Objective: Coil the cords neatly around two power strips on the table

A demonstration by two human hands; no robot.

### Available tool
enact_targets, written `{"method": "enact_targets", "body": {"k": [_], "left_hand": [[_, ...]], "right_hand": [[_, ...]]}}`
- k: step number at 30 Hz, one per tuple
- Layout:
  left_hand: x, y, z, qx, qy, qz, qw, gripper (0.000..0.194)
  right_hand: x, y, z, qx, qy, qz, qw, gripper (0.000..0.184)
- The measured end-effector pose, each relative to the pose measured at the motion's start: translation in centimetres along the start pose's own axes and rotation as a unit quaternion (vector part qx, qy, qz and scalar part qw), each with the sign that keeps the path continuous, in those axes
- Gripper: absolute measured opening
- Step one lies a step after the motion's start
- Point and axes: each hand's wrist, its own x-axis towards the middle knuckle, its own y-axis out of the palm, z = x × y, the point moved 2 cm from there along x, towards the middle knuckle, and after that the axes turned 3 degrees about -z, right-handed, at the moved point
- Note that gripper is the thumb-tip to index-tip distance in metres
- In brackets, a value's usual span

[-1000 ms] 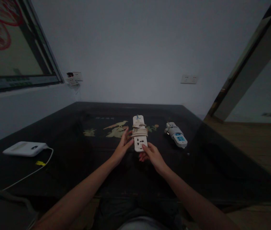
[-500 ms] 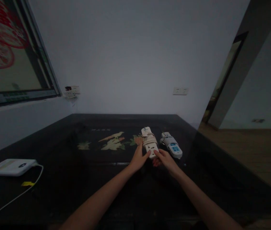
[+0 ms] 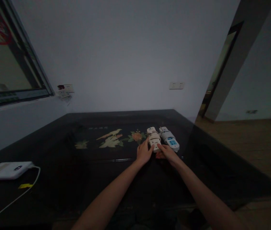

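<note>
A cream power strip (image 3: 154, 138) with its cord wound round its middle lies on the dark table (image 3: 82, 166). My left hand (image 3: 144, 152) touches its near left edge with fingers stretched along it. My right hand (image 3: 167, 152) rests at its near right corner, fingers curled, fingertips on the strip. A second white power strip (image 3: 169, 140) with blue sockets lies right beside the cream one, almost touching it.
A white flat device (image 3: 6, 170) with a white cable (image 3: 18, 198) sits at the table's left edge, a yellow tag (image 3: 25, 185) by it. Painted birds and flowers (image 3: 112, 139) decorate the tabletop. Wall sockets (image 3: 176, 85) are behind; a wooden floor (image 3: 250, 143) lies right.
Both hands have slid the cream power strip to the right, from the table's middle to right beside the blue-socket strip. The view has shifted as well.
</note>
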Motion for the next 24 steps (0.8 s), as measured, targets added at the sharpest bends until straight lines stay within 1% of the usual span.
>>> {"method": "enact_targets", "body": {"k": [7, 13, 18, 24], "left_hand": [[-0.5, 0.0, 0.0, 0.004, 0.019, 0.019, 1.000, 0.065], [-0.5, 0.0, 0.3, 0.004, 0.016, 0.025, 1.000, 0.069], [-0.6, -0.2, 0.1, 0.002, 0.013, 0.028, 1.000, 0.070], [-0.4, -0.1, 0.1, -0.007, 0.004, 0.021, 1.000, 0.067]], "right_hand": [[0.1, -0.3, 0.2, -0.014, 0.016, -0.004, 1.000, 0.024], [-0.2, -0.7, 0.7, -0.067, 0.023, -0.008, 0.997, 0.022], [-0.5, -1.3, 0.8, -0.128, 0.005, -0.031, 0.991, 0.026], [-0.3, -1.9, 0.7, -0.161, -0.029, -0.046, 0.986, 0.030]]}}
